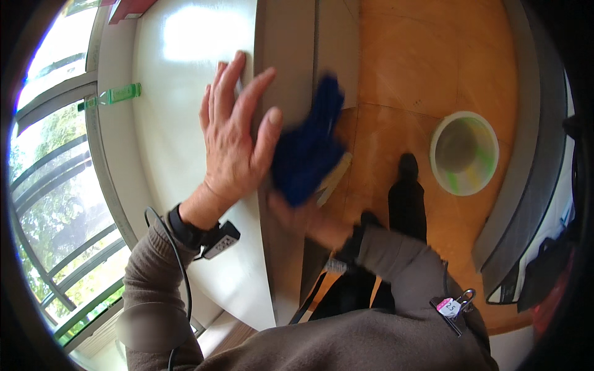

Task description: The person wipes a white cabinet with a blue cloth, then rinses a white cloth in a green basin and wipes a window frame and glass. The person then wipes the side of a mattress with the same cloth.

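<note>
My left hand (232,133) is spread over the right-hand edge of a white, glossy tabletop (185,130), fingers pointing away from me. Nothing is in it, and whether it touches the surface I cannot tell. Just to its right, a dark blue cloth (309,148) hangs bunched, smeared by motion. My right hand (291,213) grips this cloth from the near side, its fingers mostly hidden behind the fabric. The cloth is beside the grey side of the furniture, past the white top's edge.
A white bucket (438,154) with green and yellow patches stands on the orange-brown floor (427,62) at right. A green transparent bottle (124,93) lies by the window at left. Beyond the bucket runs a grey edge (526,167). My dark-trousered leg (407,204) is below.
</note>
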A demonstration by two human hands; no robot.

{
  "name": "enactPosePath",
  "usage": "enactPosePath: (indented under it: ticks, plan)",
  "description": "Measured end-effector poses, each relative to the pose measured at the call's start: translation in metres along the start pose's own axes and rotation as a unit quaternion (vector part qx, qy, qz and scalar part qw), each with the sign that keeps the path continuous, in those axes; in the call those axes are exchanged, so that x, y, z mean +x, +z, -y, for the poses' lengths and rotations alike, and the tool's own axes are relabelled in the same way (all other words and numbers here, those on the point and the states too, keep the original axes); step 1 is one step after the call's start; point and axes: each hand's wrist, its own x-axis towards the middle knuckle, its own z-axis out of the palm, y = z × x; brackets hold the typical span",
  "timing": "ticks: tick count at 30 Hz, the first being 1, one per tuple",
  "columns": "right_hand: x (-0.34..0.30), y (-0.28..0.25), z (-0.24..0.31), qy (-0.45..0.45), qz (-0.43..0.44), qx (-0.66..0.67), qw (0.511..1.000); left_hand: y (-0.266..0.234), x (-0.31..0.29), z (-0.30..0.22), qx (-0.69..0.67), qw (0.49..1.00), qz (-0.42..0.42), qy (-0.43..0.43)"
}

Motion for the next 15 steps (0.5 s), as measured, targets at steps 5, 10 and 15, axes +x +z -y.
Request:
enactPosePath:
  ticks: [5,10,15]
  plan:
    - [-0.144,0.027,0.0,-0.059,0.145,-0.133,0.979,0.005,-0.004,0.017,-0.085,0.99,-0.102,0.043]
    - [-0.11,0.027,-0.038,-0.202,0.042,-0.29,0.935,-0.004,-0.09,0.017,-0.178,0.98,-0.071,0.054]
    - [0.039,0.013,-0.039,-0.267,-0.121,-0.411,0.863,-0.054,-0.292,-0.028,-0.057,0.981,0.181,0.042]
